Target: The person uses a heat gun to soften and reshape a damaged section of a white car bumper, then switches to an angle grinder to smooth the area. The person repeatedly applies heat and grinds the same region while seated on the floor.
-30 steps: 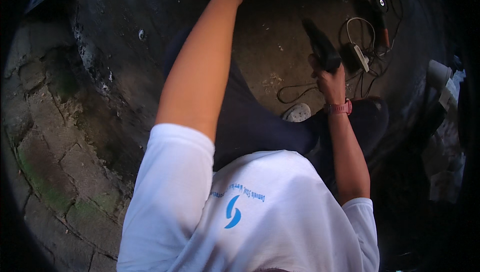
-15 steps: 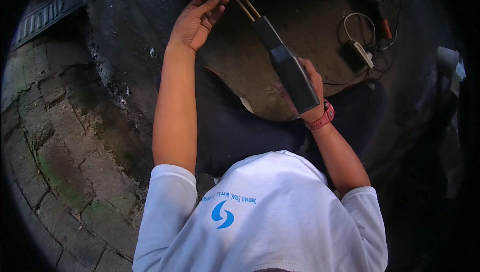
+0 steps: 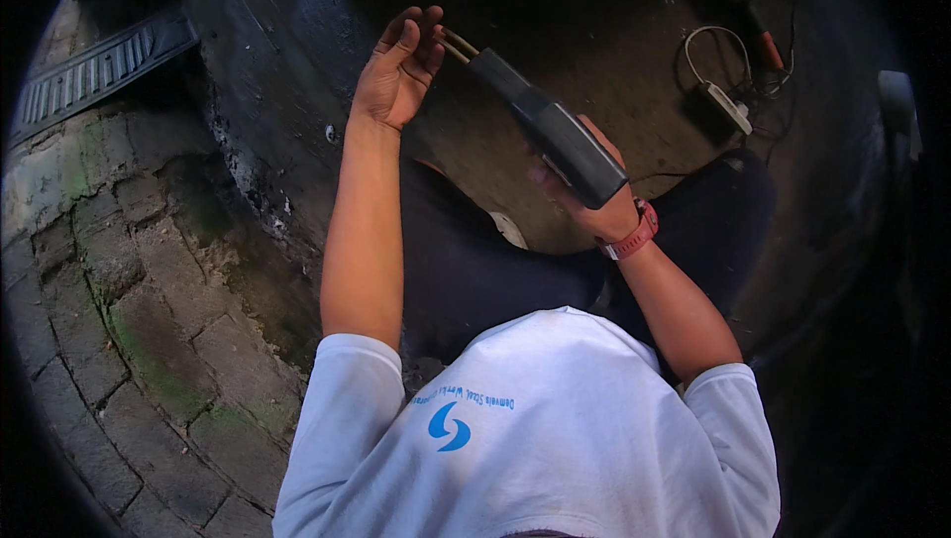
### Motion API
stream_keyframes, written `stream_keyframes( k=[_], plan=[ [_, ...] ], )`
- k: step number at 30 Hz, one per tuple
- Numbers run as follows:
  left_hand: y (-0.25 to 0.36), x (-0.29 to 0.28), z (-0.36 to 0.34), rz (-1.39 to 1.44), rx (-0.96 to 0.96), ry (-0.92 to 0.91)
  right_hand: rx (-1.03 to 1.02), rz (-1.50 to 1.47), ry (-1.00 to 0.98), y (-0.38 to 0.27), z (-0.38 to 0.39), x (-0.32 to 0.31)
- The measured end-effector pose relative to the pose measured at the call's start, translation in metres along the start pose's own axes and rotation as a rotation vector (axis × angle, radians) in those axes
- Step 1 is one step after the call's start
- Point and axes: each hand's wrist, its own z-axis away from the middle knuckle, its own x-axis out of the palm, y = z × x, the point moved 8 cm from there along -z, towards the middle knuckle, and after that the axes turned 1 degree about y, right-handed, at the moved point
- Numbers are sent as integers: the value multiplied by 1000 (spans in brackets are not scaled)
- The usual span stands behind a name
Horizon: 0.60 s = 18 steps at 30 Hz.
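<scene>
Two hands up over lap | right hand [image 3: 594, 196] grip clenched on dark handheld tool [image 3: 550, 132], held mid-air, tilted | left hand [image 3: 401, 67] grip released, fingers at its two prongs [image 3: 456, 43] | better steady body, guide tips gently | prong ends hidden behind fingers; far cabled devices [image 3: 728, 102] on dark floor [image 3: 614, 53] unclear

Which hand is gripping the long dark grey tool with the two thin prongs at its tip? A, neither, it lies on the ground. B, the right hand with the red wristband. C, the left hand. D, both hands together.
B: the right hand, the one with the red wristband, is wrapped around the handle end of the long dark grey tool, while the left hand is open with its fingers up by the thin prongs.
</scene>
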Motion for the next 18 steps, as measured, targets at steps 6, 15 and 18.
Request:
stream_keyframes(
  k=[6,15,18],
  plan=[
    [-5,8,0,-22,-6,-28,171,-224,0,3,5,4],
    [-7,12,1,-55,-1,-27,159,-250,14,2,6,7],
    [-7,13,1,-54,0,-37,174,-334,7,5,8,8]
  ],
)
